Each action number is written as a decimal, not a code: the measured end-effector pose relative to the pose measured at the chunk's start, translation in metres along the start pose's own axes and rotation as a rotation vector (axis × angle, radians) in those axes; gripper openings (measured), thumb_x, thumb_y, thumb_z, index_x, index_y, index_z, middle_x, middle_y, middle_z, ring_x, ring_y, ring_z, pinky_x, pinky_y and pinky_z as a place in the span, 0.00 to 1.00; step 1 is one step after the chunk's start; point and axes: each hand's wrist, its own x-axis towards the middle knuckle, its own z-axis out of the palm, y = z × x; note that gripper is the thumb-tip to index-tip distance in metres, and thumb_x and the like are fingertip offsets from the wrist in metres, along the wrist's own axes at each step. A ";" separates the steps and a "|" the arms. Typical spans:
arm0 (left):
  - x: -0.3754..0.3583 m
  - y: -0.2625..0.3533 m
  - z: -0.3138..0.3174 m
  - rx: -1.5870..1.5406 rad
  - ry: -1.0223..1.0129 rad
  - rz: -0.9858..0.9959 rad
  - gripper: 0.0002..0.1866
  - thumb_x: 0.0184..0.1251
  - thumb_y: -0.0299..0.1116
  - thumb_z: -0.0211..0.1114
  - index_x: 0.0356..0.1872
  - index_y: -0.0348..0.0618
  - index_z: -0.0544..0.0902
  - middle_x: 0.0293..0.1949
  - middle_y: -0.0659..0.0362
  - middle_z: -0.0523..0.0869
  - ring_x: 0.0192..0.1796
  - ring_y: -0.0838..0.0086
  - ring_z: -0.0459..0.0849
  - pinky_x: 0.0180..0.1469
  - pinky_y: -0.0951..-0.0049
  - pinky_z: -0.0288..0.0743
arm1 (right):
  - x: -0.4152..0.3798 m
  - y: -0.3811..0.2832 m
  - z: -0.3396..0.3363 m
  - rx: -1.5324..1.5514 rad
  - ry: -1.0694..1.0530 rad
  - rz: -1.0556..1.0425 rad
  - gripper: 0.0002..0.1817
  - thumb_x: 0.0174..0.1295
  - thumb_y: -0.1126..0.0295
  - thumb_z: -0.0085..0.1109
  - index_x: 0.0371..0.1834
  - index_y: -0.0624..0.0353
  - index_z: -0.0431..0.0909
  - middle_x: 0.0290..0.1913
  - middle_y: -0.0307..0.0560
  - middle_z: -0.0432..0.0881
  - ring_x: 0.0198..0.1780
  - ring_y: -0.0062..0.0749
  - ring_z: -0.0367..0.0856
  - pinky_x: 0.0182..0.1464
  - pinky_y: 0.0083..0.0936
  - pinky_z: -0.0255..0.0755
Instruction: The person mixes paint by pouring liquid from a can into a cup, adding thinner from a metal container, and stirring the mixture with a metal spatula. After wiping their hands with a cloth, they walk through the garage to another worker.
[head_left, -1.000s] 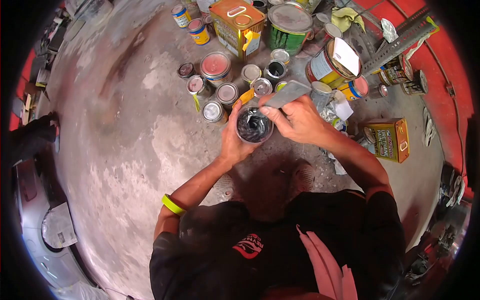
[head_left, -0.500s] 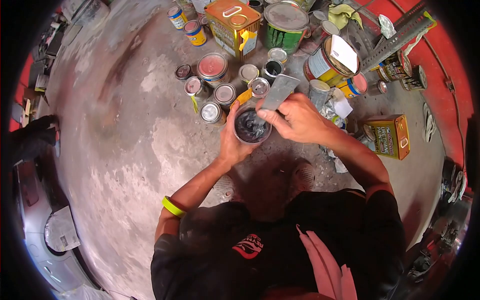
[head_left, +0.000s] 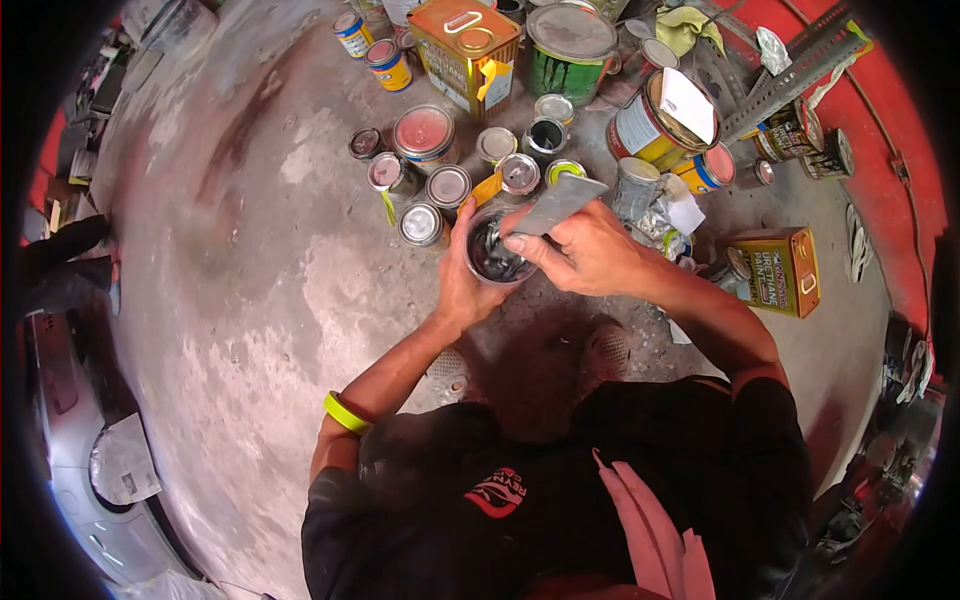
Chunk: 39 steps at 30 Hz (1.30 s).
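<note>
My left hand point(head_left: 460, 285) is wrapped round a small round cup point(head_left: 512, 282) and holds it tilted slightly over the floor. Dark grey-black paint point(head_left: 490, 256), glossy and streaked, lies inside. In my right hand point(head_left: 598, 256) is a flat grey metal scraper point(head_left: 566, 204), gripped between thumb and fingers. Its wide end sticks out up and to the right, while the lower end goes toward the cup and is partly hidden by my fingers. A tan strip point(head_left: 487, 188) shows at the cup's upper rim, beside my left fingertips.
Beyond the cup stand several small paint cans, among them a silver-lidded one point(head_left: 422, 224) and a pink-topped one point(head_left: 424, 130). Farther back are a square tin point(head_left: 450, 60) and a green can point(head_left: 570, 60). A urethane tin point(head_left: 780, 272) stands at right; a grey car panel point(head_left: 80, 440) at left.
My right hand and the scraper have shifted slightly, the scraper's wide end moving down and right. A can with a yellow-green rim now shows behind it. The cup has barely moved.
</note>
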 end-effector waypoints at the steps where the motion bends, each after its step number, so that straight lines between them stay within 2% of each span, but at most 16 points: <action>1: 0.000 -0.002 0.000 -0.010 0.009 0.012 0.59 0.43 0.34 0.85 0.76 0.38 0.55 0.60 0.48 0.81 0.59 0.59 0.83 0.61 0.63 0.77 | 0.000 0.001 -0.003 0.003 -0.002 -0.001 0.14 0.69 0.60 0.60 0.45 0.58 0.85 0.37 0.56 0.85 0.38 0.53 0.85 0.40 0.41 0.77; 3: -0.002 -0.004 0.000 -0.020 0.021 0.022 0.59 0.43 0.35 0.85 0.76 0.39 0.55 0.60 0.48 0.81 0.59 0.59 0.83 0.61 0.62 0.77 | 0.000 0.003 -0.009 -0.190 -0.088 0.092 0.14 0.69 0.60 0.60 0.46 0.58 0.85 0.37 0.56 0.85 0.38 0.53 0.85 0.40 0.41 0.77; 6: -0.002 -0.003 0.002 0.000 0.018 0.006 0.59 0.43 0.35 0.85 0.76 0.40 0.55 0.60 0.48 0.81 0.59 0.59 0.83 0.61 0.62 0.77 | 0.003 -0.002 0.000 -0.039 0.062 0.025 0.14 0.68 0.60 0.60 0.43 0.59 0.85 0.35 0.56 0.85 0.37 0.54 0.85 0.38 0.42 0.77; 8: -0.001 -0.010 0.005 -0.129 0.042 0.008 0.59 0.42 0.35 0.85 0.76 0.40 0.55 0.60 0.48 0.81 0.59 0.58 0.83 0.61 0.62 0.77 | 0.000 -0.003 0.001 -0.019 0.037 0.019 0.14 0.68 0.60 0.60 0.42 0.60 0.85 0.35 0.56 0.85 0.37 0.54 0.85 0.38 0.41 0.77; 13: -0.003 -0.002 -0.001 -0.003 0.034 0.006 0.60 0.42 0.35 0.85 0.76 0.41 0.55 0.59 0.49 0.81 0.59 0.58 0.84 0.61 0.62 0.77 | 0.004 0.002 -0.005 -0.149 0.026 0.032 0.14 0.69 0.60 0.60 0.43 0.60 0.85 0.35 0.56 0.85 0.36 0.54 0.85 0.38 0.41 0.77; 17: -0.001 -0.004 0.001 -0.010 0.045 0.036 0.60 0.41 0.35 0.85 0.76 0.40 0.55 0.59 0.49 0.82 0.59 0.58 0.84 0.61 0.62 0.77 | 0.005 -0.001 0.002 0.015 0.099 -0.049 0.15 0.69 0.59 0.58 0.41 0.61 0.85 0.31 0.56 0.84 0.33 0.56 0.84 0.36 0.43 0.76; 19: -0.001 -0.007 0.001 -0.021 0.048 0.032 0.60 0.41 0.35 0.85 0.76 0.39 0.55 0.59 0.49 0.82 0.59 0.58 0.84 0.61 0.62 0.77 | 0.002 0.000 -0.006 -0.042 -0.019 0.027 0.14 0.69 0.60 0.59 0.42 0.60 0.85 0.33 0.56 0.85 0.34 0.55 0.84 0.36 0.43 0.76; 21: -0.001 -0.008 0.000 -0.032 0.050 0.029 0.60 0.41 0.35 0.85 0.76 0.39 0.56 0.58 0.49 0.82 0.59 0.58 0.84 0.61 0.62 0.77 | 0.002 0.006 -0.006 -0.130 -0.022 0.063 0.15 0.69 0.60 0.60 0.44 0.61 0.85 0.35 0.57 0.85 0.35 0.54 0.84 0.37 0.42 0.76; 24: 0.001 -0.005 0.000 0.027 0.043 0.028 0.60 0.41 0.35 0.85 0.76 0.38 0.55 0.58 0.48 0.82 0.58 0.58 0.84 0.61 0.62 0.77 | 0.004 0.005 0.002 0.017 0.147 0.000 0.15 0.70 0.59 0.58 0.43 0.60 0.85 0.34 0.57 0.85 0.35 0.52 0.85 0.35 0.42 0.76; 25: 0.001 -0.003 0.000 -0.025 0.039 0.003 0.60 0.41 0.35 0.85 0.76 0.38 0.56 0.58 0.48 0.82 0.58 0.58 0.84 0.61 0.62 0.77 | 0.002 0.004 0.001 0.015 0.150 0.002 0.15 0.70 0.59 0.58 0.43 0.60 0.85 0.34 0.57 0.85 0.35 0.52 0.85 0.35 0.42 0.76; 27: 0.002 -0.003 0.000 -0.075 0.037 -0.023 0.59 0.41 0.36 0.85 0.75 0.38 0.56 0.58 0.48 0.82 0.58 0.58 0.84 0.61 0.62 0.77 | 0.001 0.002 -0.004 -0.032 -0.006 0.037 0.15 0.70 0.59 0.59 0.43 0.59 0.85 0.35 0.57 0.85 0.35 0.53 0.85 0.36 0.41 0.76; 30: 0.001 -0.004 0.000 0.020 0.048 0.017 0.59 0.42 0.36 0.85 0.76 0.39 0.56 0.58 0.48 0.82 0.58 0.58 0.84 0.61 0.62 0.77 | 0.007 0.003 -0.011 -0.221 0.024 0.017 0.15 0.70 0.59 0.58 0.42 0.59 0.85 0.34 0.56 0.85 0.34 0.53 0.84 0.36 0.42 0.76; 31: 0.001 -0.002 0.000 0.046 0.045 0.020 0.59 0.42 0.36 0.85 0.76 0.39 0.55 0.58 0.48 0.82 0.58 0.58 0.84 0.61 0.62 0.77 | 0.008 0.001 -0.008 -0.221 0.024 0.018 0.15 0.70 0.59 0.58 0.42 0.59 0.85 0.34 0.56 0.85 0.34 0.53 0.84 0.36 0.42 0.76; 33: 0.002 -0.001 0.000 0.072 0.040 0.026 0.60 0.42 0.36 0.85 0.76 0.39 0.55 0.58 0.48 0.82 0.58 0.57 0.84 0.61 0.62 0.77 | 0.010 -0.003 -0.001 0.027 0.068 -0.050 0.15 0.69 0.59 0.59 0.41 0.60 0.85 0.32 0.56 0.84 0.33 0.54 0.83 0.35 0.43 0.75; 37: 0.002 0.000 -0.001 0.022 0.048 0.015 0.60 0.42 0.36 0.85 0.76 0.38 0.55 0.58 0.47 0.82 0.58 0.57 0.84 0.61 0.62 0.77 | 0.008 -0.002 -0.008 -0.066 -0.044 0.010 0.15 0.69 0.59 0.59 0.41 0.60 0.85 0.32 0.56 0.84 0.33 0.54 0.84 0.35 0.44 0.75; 39: 0.003 0.001 -0.001 0.031 0.050 0.029 0.60 0.42 0.36 0.85 0.76 0.38 0.55 0.58 0.47 0.82 0.58 0.57 0.84 0.61 0.62 0.77 | 0.011 -0.001 -0.008 -0.161 0.071 -0.009 0.15 0.69 0.59 0.59 0.41 0.60 0.85 0.31 0.56 0.84 0.33 0.54 0.84 0.35 0.44 0.75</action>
